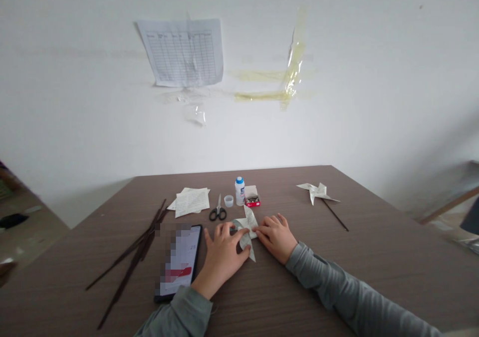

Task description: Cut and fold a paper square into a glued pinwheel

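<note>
A printed-paper pinwheel (248, 220) lies low over the table in front of me, its pointed blades spread. My left hand (223, 252) curls round its left side, thumb and fingers holding the paper near the centre. From the right, my right hand (277, 236) pinches the pinwheel's right edge between thumb and bent fingers. Part of the paper is hidden behind the left fingers. Just beyond stand a white glue bottle (240, 192) with a blue cap and an open red box (253, 200) of small metal pieces. Black-handled scissors (218, 213) lie beside a small clear cup (228, 200).
A phone (181, 262) lies left of my left hand. Farther left are several dark thin sticks (136, 249) and a stack of printed paper squares (192, 201). Another pinwheel (317, 191) on a stick lies at the right. The wall stands behind the brown table (374, 257).
</note>
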`<control>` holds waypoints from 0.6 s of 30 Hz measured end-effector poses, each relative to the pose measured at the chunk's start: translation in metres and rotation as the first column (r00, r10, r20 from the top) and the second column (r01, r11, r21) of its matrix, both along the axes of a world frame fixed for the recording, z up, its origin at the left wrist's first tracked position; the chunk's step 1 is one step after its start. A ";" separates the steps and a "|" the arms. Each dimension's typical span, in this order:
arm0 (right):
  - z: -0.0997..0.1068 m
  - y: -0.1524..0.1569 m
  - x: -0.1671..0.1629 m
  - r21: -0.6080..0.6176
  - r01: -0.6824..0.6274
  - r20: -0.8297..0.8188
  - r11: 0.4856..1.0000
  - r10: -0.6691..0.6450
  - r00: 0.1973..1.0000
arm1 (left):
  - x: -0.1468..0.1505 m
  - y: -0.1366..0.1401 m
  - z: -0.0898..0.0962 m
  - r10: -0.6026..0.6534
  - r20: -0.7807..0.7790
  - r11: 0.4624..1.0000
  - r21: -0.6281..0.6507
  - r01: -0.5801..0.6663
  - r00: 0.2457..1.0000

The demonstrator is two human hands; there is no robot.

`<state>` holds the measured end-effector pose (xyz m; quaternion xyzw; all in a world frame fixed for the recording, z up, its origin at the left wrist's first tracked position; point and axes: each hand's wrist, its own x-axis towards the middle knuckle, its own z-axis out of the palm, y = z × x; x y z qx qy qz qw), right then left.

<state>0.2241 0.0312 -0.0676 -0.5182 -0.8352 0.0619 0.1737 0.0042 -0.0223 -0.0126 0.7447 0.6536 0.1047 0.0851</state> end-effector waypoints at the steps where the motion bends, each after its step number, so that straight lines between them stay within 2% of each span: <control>1: 0.001 0.000 0.000 -0.003 -0.001 0.005 1.000 0.001 1.000 | 0.000 0.000 -0.001 -0.002 0.001 1.000 0.009 0.002 1.000; 9: -0.005 0.003 0.001 0.022 -0.012 -0.005 1.000 0.013 1.000 | 0.001 -0.001 0.003 -0.015 -0.028 0.999 -0.034 0.014 1.000; 18: -0.011 0.005 0.004 0.019 -0.032 -0.041 0.999 0.032 0.999 | -0.001 0.001 -0.003 -0.006 -0.024 1.000 0.014 0.006 1.000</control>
